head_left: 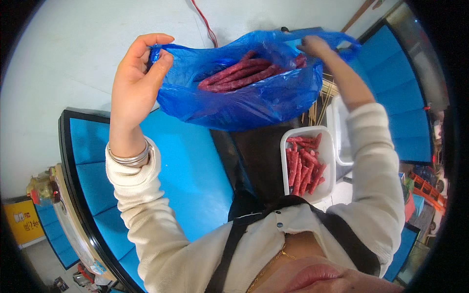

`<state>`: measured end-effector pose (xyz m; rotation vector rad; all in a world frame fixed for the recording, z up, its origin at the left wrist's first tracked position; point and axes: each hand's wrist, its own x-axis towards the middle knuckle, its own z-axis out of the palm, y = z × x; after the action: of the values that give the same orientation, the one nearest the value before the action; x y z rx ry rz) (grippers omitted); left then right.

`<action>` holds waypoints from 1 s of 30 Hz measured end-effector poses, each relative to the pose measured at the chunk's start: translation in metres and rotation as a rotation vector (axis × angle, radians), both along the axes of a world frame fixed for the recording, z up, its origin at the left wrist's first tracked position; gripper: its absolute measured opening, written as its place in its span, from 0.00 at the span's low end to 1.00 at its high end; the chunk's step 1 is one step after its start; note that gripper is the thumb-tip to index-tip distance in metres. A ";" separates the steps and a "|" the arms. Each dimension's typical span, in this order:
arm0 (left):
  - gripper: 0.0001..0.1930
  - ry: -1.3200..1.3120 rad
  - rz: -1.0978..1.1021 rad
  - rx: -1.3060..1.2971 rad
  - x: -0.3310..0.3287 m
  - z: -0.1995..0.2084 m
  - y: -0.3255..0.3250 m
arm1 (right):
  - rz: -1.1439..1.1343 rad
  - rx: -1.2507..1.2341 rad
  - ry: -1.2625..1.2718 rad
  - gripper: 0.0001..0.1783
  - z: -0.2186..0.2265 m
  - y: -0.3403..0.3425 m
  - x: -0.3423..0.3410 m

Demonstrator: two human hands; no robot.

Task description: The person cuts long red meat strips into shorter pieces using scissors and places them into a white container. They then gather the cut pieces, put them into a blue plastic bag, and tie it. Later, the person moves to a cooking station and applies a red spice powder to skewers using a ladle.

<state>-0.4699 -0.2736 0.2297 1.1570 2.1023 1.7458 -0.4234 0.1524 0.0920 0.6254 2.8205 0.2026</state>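
Observation:
A blue plastic bag (234,110) hangs stretched out in front of me, its mouth spread wide. Inside lie several long, dark red sausages (242,75), some of them bent over in loops. My left hand (139,75) pinches the bag's left rim between thumb and fingers. At the far right, the fingers of my right hand (315,47) are closed on the bag's other side, partly lost among its folds. Below the bag on the right, a white plastic tub (285,171) holds several short cut pieces of red sausage (305,168).
Thin wooden skewers (320,105) lie beside a second white tub (339,127), partly behind my right forearm. Blue padded seats stand at left (181,161) and right (400,88). A red cord (205,22) hangs down the pale wall.

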 end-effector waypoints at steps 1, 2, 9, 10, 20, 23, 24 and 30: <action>0.10 -0.036 0.044 -0.029 0.001 0.000 0.002 | 0.062 -0.049 -0.022 0.23 0.009 0.007 0.019; 0.09 -0.053 0.059 -0.054 0.001 0.002 0.004 | 0.137 -0.271 -0.001 0.24 0.019 0.007 0.032; 0.08 -0.137 0.128 0.034 -0.002 0.018 0.042 | 0.937 -0.406 0.345 0.45 0.013 -0.148 0.100; 0.08 0.062 0.141 -0.090 0.002 0.019 0.044 | 0.873 -0.267 0.213 0.40 0.005 -0.164 0.101; 0.18 1.551 -0.012 -0.981 -0.012 -0.086 0.160 | 0.821 -0.956 0.319 0.04 0.013 -0.136 0.138; 0.18 0.759 -0.134 -0.620 -0.034 -0.144 0.187 | 0.780 -0.938 0.208 0.04 0.023 -0.144 0.146; 0.17 0.391 -0.136 -0.245 -0.038 -0.156 0.189 | 0.777 -0.965 0.130 0.04 0.024 -0.146 0.146; 0.16 0.659 -0.186 -0.391 -0.055 -0.139 0.171 | 0.877 -0.950 -0.106 0.11 0.002 -0.148 0.089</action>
<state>-0.5244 -0.1022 0.0910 1.8898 2.4047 0.8722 -0.3345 0.0046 0.0937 -0.7818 2.4511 -0.8656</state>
